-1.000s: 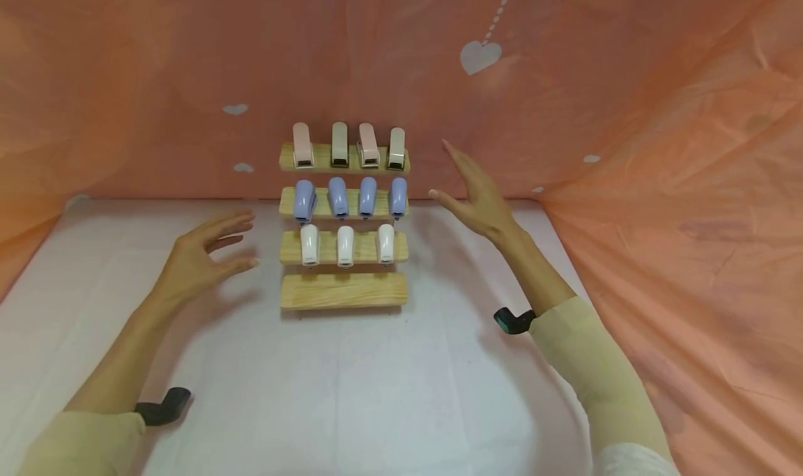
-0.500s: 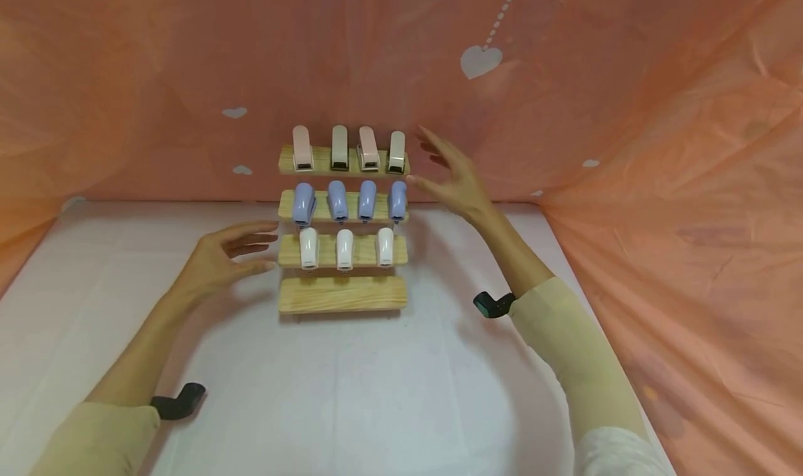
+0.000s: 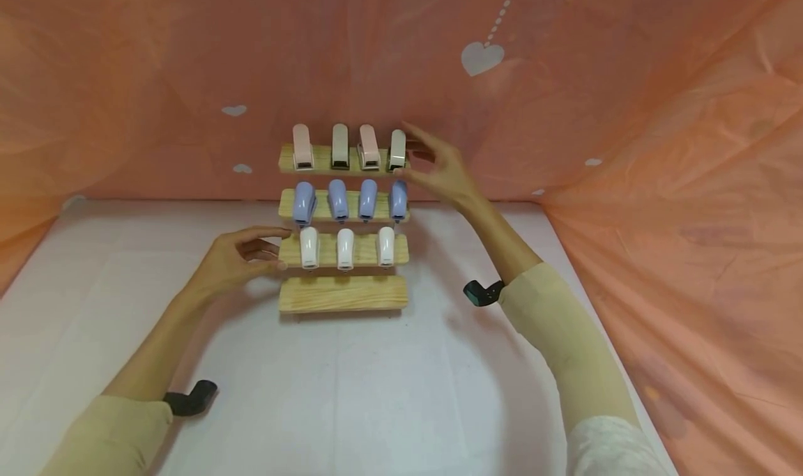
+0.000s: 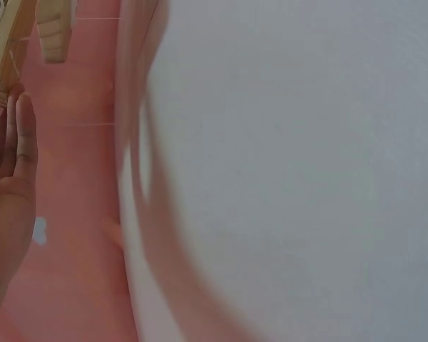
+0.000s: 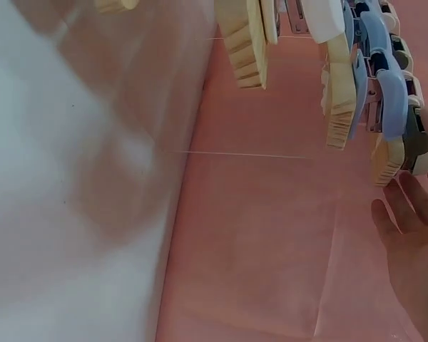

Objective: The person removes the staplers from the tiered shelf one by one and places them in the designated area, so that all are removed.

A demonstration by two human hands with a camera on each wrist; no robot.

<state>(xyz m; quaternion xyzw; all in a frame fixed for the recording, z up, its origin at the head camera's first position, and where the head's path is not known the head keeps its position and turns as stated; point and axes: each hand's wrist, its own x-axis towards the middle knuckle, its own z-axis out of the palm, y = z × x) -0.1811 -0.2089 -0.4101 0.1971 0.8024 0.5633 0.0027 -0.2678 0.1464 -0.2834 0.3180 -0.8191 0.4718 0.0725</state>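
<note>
A tiered wooden display rack stands on the white table, bearing rows of mini staplers. Pink staplers and pale green staplers alternate on the top tier. Below them are several lavender-blue staplers, then three white staplers. My left hand pinches the left end of the white staplers' plank, thumb in front and fingers behind; its fingertips meet the wood. At the right end of the top tier, my right hand is spread around the end pale green stapler, fingers close under the plank.
An orange-pink sheet with white hearts hangs behind and to the right. White cloth covers the table. A black wrist camera mount sits at the left cuff, another mount at the right.
My left hand has moved right and up to the rack's plank end. The right hand has moved left to the top tier's end. Rack and staplers have stayed in place.
</note>
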